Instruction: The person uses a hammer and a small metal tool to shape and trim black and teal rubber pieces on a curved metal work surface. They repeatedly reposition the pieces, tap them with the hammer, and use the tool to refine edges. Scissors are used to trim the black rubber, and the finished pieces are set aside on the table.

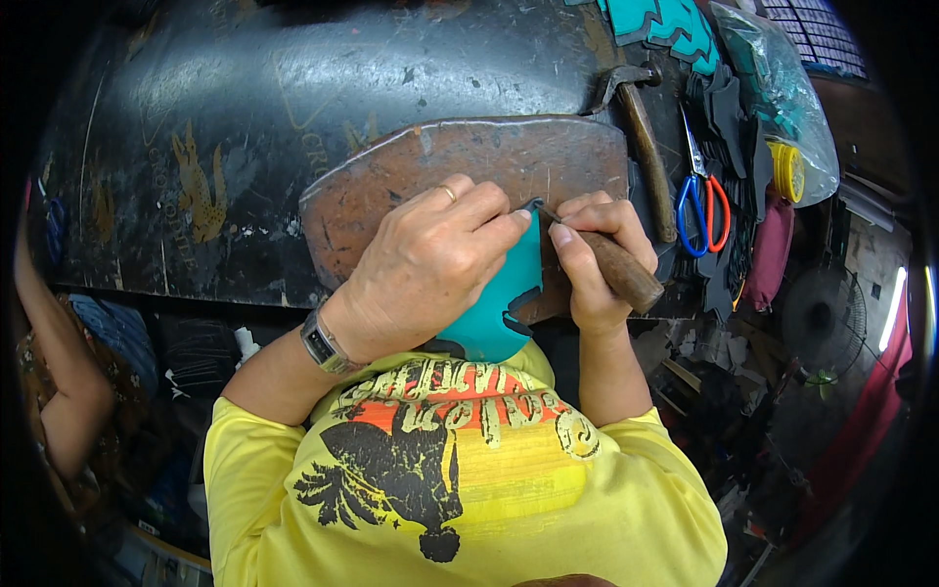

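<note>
My left hand, with a ring and a wristwatch, pinches the upper edge of a teal cut piece with dark edging, perhaps leather or fabric. The piece hangs over the near edge of a brown work board toward my shirt. In my right hand is a wooden-handled awl, its thin metal tip close to the pinched edge by my left fingertips. Whether the tip touches the piece is too small to tell. My left palm hides part of the teal piece.
Right of the board lie a hammer, scissors with blue and red handles, and stacked dark pieces. Beyond are teal pieces, a plastic bag and a yellow spool. Another person's arm is at far left.
</note>
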Tool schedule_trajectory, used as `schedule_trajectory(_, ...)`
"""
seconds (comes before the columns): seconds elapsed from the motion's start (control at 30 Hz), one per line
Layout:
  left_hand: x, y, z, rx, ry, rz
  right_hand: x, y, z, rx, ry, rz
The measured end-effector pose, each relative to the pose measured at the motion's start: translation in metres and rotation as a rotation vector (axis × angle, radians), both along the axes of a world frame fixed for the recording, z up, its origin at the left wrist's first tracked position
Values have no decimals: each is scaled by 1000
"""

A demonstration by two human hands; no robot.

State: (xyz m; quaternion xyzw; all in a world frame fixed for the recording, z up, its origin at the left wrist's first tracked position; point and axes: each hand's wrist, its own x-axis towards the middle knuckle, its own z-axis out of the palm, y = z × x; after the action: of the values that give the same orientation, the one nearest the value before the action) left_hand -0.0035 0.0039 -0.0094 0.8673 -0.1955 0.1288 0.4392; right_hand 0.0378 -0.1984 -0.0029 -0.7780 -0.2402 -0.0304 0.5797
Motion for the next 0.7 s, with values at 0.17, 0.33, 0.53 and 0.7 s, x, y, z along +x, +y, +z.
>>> schedule_trajectory(0.17, -5, 6, 3, -24, 31, 5, -4, 9, 4, -135, -108, -37)
schedule_trajectory(0.33, -8, 11, 2, -49, 43, -6, -3, 8, -1, -31, -63, -39)
schedule_trajectory(0.53, -7, 10, 0, 2, -1, -17, -2, 2, -5, 70, 26, 0)
schedule_trajectory(0.7, -7, 9, -1, -9, -4, -7, -2, 2, -5, 59, 11, 3)
